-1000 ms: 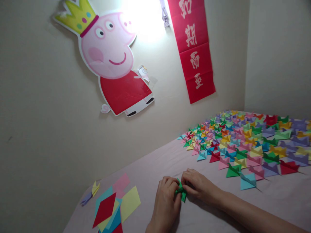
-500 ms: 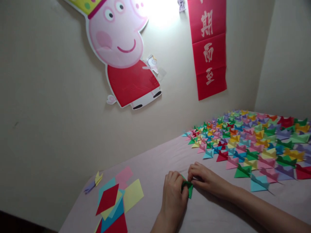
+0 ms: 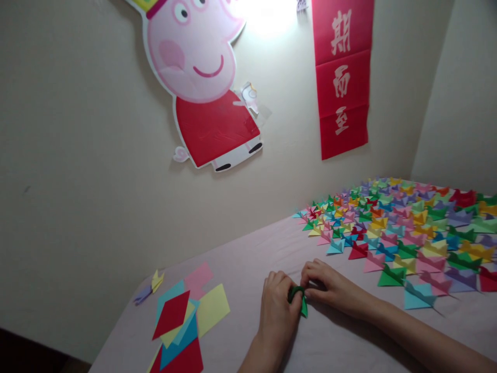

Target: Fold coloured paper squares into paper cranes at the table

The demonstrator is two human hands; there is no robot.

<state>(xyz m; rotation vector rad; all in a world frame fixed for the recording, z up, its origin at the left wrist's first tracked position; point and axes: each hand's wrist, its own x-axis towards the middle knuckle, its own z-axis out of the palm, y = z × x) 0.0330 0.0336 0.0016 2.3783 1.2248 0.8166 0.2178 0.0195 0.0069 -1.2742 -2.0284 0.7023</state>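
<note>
A small piece of green folded paper (image 3: 304, 306) is between my two hands, low over the pink-grey sheet. My left hand (image 3: 275, 305) is closed on it, thumb against its near side, and the fingers hide part of it. My right hand (image 3: 324, 285) pinches at the paper's right edge, with thumb and fingertips drawn together. The paper curls over at the top, and a pointed end sticks out below my left thumb.
Rows of colourful folded paper birds (image 3: 392, 267) cover the right side. At the left lie loose paper squares (image 3: 213, 310) in several colours, with a purple and yellow folded piece (image 3: 157, 281) behind them. The wall (image 3: 97, 207) rises along the far edge.
The green paper's top is now bent into a rounded curl between my fingers. Both hands stay almost in place. The view has shifted slightly.
</note>
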